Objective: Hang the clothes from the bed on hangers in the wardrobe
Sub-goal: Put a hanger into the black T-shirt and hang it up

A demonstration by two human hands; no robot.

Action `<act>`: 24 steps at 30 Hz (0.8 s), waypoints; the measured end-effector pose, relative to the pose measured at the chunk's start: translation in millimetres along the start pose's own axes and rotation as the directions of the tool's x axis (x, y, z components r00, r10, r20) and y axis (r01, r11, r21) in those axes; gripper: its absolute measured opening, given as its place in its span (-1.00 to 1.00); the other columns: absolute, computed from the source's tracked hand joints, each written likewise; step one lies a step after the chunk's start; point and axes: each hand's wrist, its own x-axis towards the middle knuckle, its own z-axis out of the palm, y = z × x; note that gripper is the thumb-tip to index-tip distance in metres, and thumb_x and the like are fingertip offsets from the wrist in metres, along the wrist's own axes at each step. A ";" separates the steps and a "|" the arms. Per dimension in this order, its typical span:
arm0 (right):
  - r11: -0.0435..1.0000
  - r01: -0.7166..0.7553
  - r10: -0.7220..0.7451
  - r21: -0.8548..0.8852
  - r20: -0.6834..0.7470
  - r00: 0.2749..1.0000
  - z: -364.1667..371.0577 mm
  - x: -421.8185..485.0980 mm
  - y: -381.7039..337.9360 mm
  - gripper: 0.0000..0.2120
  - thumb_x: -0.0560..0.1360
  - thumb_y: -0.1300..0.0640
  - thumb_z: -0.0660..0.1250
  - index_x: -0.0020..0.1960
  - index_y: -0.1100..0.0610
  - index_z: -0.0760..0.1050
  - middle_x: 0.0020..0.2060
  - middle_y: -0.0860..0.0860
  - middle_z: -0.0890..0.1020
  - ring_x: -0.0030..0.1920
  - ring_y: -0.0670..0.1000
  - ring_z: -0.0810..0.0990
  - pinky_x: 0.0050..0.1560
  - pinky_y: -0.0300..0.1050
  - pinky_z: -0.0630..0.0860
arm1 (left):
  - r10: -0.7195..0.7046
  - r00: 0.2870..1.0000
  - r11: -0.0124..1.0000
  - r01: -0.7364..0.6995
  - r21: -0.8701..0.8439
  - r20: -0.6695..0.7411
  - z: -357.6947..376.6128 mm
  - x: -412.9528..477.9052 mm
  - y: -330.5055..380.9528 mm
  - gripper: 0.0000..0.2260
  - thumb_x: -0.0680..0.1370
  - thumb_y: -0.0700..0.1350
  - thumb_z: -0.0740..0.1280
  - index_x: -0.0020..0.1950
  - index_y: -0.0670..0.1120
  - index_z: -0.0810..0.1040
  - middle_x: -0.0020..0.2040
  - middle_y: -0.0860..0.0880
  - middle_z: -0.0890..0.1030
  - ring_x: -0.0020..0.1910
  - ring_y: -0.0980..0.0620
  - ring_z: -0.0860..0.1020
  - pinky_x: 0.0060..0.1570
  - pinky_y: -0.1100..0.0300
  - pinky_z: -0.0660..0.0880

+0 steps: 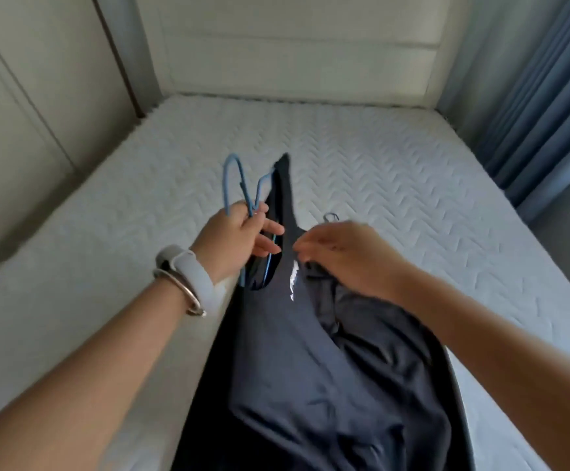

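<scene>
Reference: the dark top [293, 351], laid lengthwise on the bed [429, 185].

- Left of the top: bare mattress, passable as far as the panelled wall [39, 96], which closes that side.
- Right of the top: a wider strip of bare mattress, passable as far as the blue curtain [541, 96].
- Beyond the top: bare mattress up to the padded headboard [293, 56], which blocks further reach.
- Over the top's far end: the left hand [239, 239] grips a blue hanger [234, 178], its hook raised clear of the mattress. The right hand [341, 256] lies over the neckline, fingers blurred. A small wire hook [331, 217] shows just beyond it. The gap between the hands is narrow.
</scene>
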 end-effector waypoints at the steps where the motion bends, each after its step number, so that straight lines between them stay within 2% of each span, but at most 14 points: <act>1: 1.000 0.017 -0.017 -0.007 -0.079 0.997 -15.5 -1.9 -17.9 -0.82 0.51 0.11 0.26 0.02 0.06 0.62 -0.03 -0.01 0.69 0.00 -0.05 0.59 0.03 -0.29 0.42 | 0.023 1.000 0.998 -0.023 0.059 -0.007 -23.4 -14.0 22.6 -0.88 0.62 -0.18 0.08 0.05 -0.12 0.40 -0.24 0.06 0.58 -0.58 0.24 0.53 -0.46 0.39 0.50; 3: 0.994 0.106 -0.109 -0.023 -0.219 0.970 -45.0 -4.3 -58.1 -0.80 0.51 0.16 0.26 0.07 0.08 0.61 -0.02 -0.02 0.67 0.02 -0.06 0.59 -0.10 -0.47 0.38 | 0.084 0.996 0.983 -0.077 0.165 -0.037 -65.7 -41.7 66.8 -0.85 0.61 -0.18 0.11 0.00 -0.07 0.47 -0.24 0.06 0.59 -0.63 0.21 0.48 -0.55 0.39 0.46; 4: 0.986 0.162 -0.169 -0.049 -0.259 0.951 -57.5 -6.5 -80.4 -0.78 0.51 0.17 0.26 0.11 0.10 0.59 0.00 0.00 0.66 0.05 -0.03 0.58 -0.11 -0.48 0.38 | 0.114 0.992 0.973 -0.101 0.209 -0.053 -83.9 -56.6 88.3 -0.84 0.60 -0.18 0.13 -0.05 -0.03 0.50 -0.24 0.08 0.59 -0.65 0.20 0.45 -0.59 0.39 0.42; 5: 0.969 0.227 -0.245 -0.095 -0.281 0.928 -69.4 -10.0 -104.5 -0.76 0.51 0.17 0.27 0.16 0.11 0.56 0.06 0.02 0.64 0.11 0.02 0.56 -0.05 -0.41 0.37 | 0.142 0.987 0.960 -0.119 0.252 -0.074 -100.1 -72.2 108.8 -0.83 0.59 -0.17 0.16 -0.10 0.01 0.51 -0.25 0.10 0.59 -0.66 0.20 0.42 -0.61 0.39 0.37; 7: 0.911 0.377 -0.410 -0.167 -0.269 0.871 -87.8 -21.8 -156.6 -0.69 0.51 0.12 0.29 0.25 0.09 0.49 0.18 0.04 0.58 0.22 0.03 0.50 0.08 -0.33 0.27 | 0.206 0.972 0.924 -0.155 0.350 -0.112 -127.7 -104.9 146.8 -0.82 0.57 -0.15 0.20 -0.17 0.05 0.52 -0.32 0.13 0.60 -0.65 0.19 0.37 -0.60 0.40 0.31; 8: 0.875 0.454 -0.483 -0.167 -0.238 0.843 -94.1 -29.6 -183.2 -0.67 0.51 0.10 0.29 0.27 0.08 0.47 0.19 0.03 0.58 0.23 0.02 0.49 0.07 -0.33 0.26 | 0.241 0.962 0.901 -0.172 0.400 -0.131 -139.8 -122.1 165.3 -0.82 0.56 -0.14 0.23 -0.20 0.06 0.52 -0.36 0.14 0.60 -0.64 0.18 0.35 -0.57 0.41 0.31; 10: 0.814 0.568 -0.580 -0.117 -0.153 0.800 -99.3 -46.1 -232.5 -0.68 0.50 0.06 0.30 0.24 0.05 0.49 0.09 0.01 0.63 0.12 -0.03 0.55 0.01 -0.33 0.30 | 0.314 0.934 0.860 -0.205 0.467 -0.168 -159.3 -155.6 198.3 -0.79 0.54 -0.15 0.26 -0.26 0.08 0.52 -0.36 0.12 0.61 -0.58 0.16 0.35 -0.51 0.40 0.33; 12: 0.766 0.639 -0.643 -0.070 -0.114 0.758 -99.5 -61.1 -274.6 -0.78 0.50 0.05 0.28 0.12 0.03 0.56 -0.14 -0.01 0.66 -0.19 -0.16 0.59 -0.13 -0.38 0.40 | 0.384 0.897 0.821 -0.225 0.524 -0.217 -176.5 -187.7 225.6 -0.81 0.52 -0.14 0.30 -0.25 0.10 0.54 -0.33 0.09 0.61 -0.55 0.17 0.36 -0.48 0.40 0.34; 13: 0.740 0.670 -0.671 -0.057 -0.128 0.731 -99.8 -66.8 -293.5 -0.84 0.51 0.06 0.27 0.03 0.02 0.59 -0.28 -0.03 0.64 -0.36 -0.24 0.54 -0.26 -0.46 0.38 | 0.413 0.874 0.807 -0.222 0.547 -0.255 -185.9 -203.5 236.9 -0.83 0.50 -0.13 0.33 -0.25 0.11 0.56 -0.36 0.11 0.61 -0.55 0.19 0.38 -0.47 0.42 0.35; 15: 0.706 0.708 -0.697 -0.014 -0.195 0.690 -100.3 -77.2 -327.4 -0.85 0.53 0.09 0.24 -0.07 0.03 0.60 -0.45 -0.09 0.54 -0.52 -0.29 0.46 -0.40 -0.49 0.34 | 0.461 0.813 0.802 -0.211 0.559 -0.354 -206.5 -234.3 252.5 -0.84 0.46 -0.12 0.38 -0.28 0.11 0.57 -0.44 0.16 0.61 -0.54 0.22 0.46 -0.43 0.45 0.38; 17: 0.684 0.728 -0.702 0.057 -0.221 0.677 -93.5 -87.0 -354.1 -0.81 0.53 0.07 0.24 -0.10 0.09 0.60 -0.49 -0.08 0.47 -0.53 -0.23 0.42 -0.40 -0.46 0.32 | 0.476 0.746 0.822 -0.191 0.536 -0.465 -225.4 -264.3 258.0 -0.82 0.47 -0.15 0.37 -0.30 0.08 0.55 -0.50 0.19 0.60 -0.56 0.22 0.48 -0.46 0.45 0.38; 20: 0.657 0.741 -0.729 0.139 -0.133 0.671 -67.7 -101.5 -393.0 -0.64 0.51 -0.04 0.25 -0.13 0.26 0.59 -0.46 0.00 0.39 -0.39 -0.06 0.34 -0.28 -0.19 0.34 | 0.494 0.634 0.827 -0.131 0.546 -0.595 -248.1 -307.0 255.7 -0.78 0.51 -0.16 0.32 -0.31 0.08 0.52 -0.51 0.17 0.59 -0.61 0.21 0.43 -0.51 0.46 0.35; 22: 0.640 0.735 -0.742 0.223 -0.068 0.667 -51.1 -112.8 -418.3 -0.66 0.50 -0.05 0.28 -0.16 0.23 0.59 -0.47 -0.02 0.39 -0.44 -0.11 0.33 -0.38 -0.29 0.34 | 0.496 0.585 0.823 -0.083 0.562 -0.641 -264.7 -334.3 253.6 -0.83 0.52 -0.16 0.30 -0.26 0.01 0.53 -0.42 0.12 0.59 -0.59 0.23 0.47 -0.51 0.46 0.38; 24: 0.629 0.711 -0.753 0.314 0.018 0.658 -36.7 -119.6 -441.9 -0.81 0.49 0.02 0.31 -0.17 0.11 0.61 -0.54 -0.10 0.38 -0.57 -0.19 0.33 -0.54 -0.46 0.26 | 0.475 0.556 0.829 -0.023 0.558 -0.682 -289.2 -365.3 247.2 -0.88 0.55 -0.15 0.26 -0.15 -0.07 0.55 -0.31 0.08 0.59 -0.50 0.28 0.54 -0.42 0.48 0.44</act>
